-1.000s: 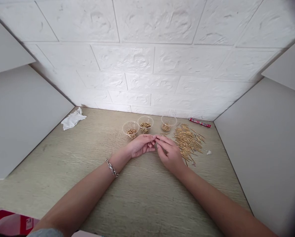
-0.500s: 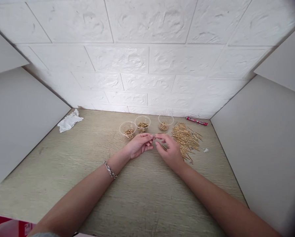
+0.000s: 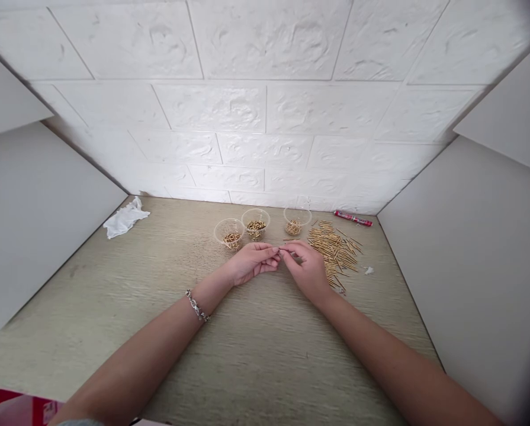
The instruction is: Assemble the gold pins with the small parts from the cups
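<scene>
My left hand (image 3: 254,262) and my right hand (image 3: 307,267) meet fingertip to fingertip above the table. Thumb and forefinger are pinched on each hand, and whatever lies between them is too small to make out. Just behind the hands stand three clear plastic cups: the left cup (image 3: 230,234) and the middle cup (image 3: 256,225) hold small gold-coloured metal pieces, and the right cup (image 3: 297,221) holds thin gold-coloured pieces. A pile of slim gold-coloured metal rods (image 3: 333,248) lies to the right of my right hand, which partly covers it.
A crumpled white tissue (image 3: 127,218) lies at the table's back left. At the back right is a red wrapped tube (image 3: 353,218), with a white scrap (image 3: 369,270) nearer. Grey panels flank the wooden table (image 3: 247,355), and a white brick-pattern wall (image 3: 265,106) closes the back.
My right thumb and forefinger have closed from a spread position into a pinch against my left fingertips. The left hand has barely moved.
</scene>
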### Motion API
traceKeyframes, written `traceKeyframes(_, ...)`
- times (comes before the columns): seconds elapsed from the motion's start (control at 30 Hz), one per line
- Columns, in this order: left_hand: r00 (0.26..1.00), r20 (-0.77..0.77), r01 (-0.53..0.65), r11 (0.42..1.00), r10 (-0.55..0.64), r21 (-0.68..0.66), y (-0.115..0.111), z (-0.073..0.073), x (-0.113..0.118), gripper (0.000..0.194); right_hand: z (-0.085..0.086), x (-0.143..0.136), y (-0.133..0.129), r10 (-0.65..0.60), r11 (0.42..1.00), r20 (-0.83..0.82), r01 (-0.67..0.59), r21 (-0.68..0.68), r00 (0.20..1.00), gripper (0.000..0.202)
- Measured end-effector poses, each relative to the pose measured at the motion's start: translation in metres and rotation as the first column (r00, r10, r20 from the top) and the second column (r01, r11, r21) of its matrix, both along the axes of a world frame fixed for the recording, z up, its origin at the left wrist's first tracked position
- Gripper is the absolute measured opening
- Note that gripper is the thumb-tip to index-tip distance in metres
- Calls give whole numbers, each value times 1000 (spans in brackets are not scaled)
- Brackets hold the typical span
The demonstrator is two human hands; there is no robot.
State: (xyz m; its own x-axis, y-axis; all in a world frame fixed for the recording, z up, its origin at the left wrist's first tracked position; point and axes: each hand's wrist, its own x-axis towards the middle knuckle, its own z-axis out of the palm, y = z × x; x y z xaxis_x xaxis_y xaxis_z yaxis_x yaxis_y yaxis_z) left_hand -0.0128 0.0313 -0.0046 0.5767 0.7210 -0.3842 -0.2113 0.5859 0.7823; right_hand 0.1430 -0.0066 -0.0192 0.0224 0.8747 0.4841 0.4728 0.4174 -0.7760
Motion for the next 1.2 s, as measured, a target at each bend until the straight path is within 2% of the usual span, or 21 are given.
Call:
traceKeyframes(0.17,999,44,17,1000,-16,-13,0,4,-2,16,-1,1,2,-61,997,-81,58,-40,995,11)
traceKeyframes(0.37,999,40,21,1000,-20,-23,1,0,-2,15,-3,1,3,-103,990,22,101,102,994,10)
traceKeyframes(0.53,1000,13,-9,1000,9,-16,0,-2,0,11,-4,0,0,-74,981,119,51,189,990,11)
traceKeyframes(1.03,1000,17,-22,1000,22,-3,-2,1,1,8,-2,-1,0,-41,990,73,31,139,996,10)
traceKeyframes(1.2,996,92,-15,999,18,-36,0,0,-1,10,0,-4,-1,-40,989,47,33,145,998,10)
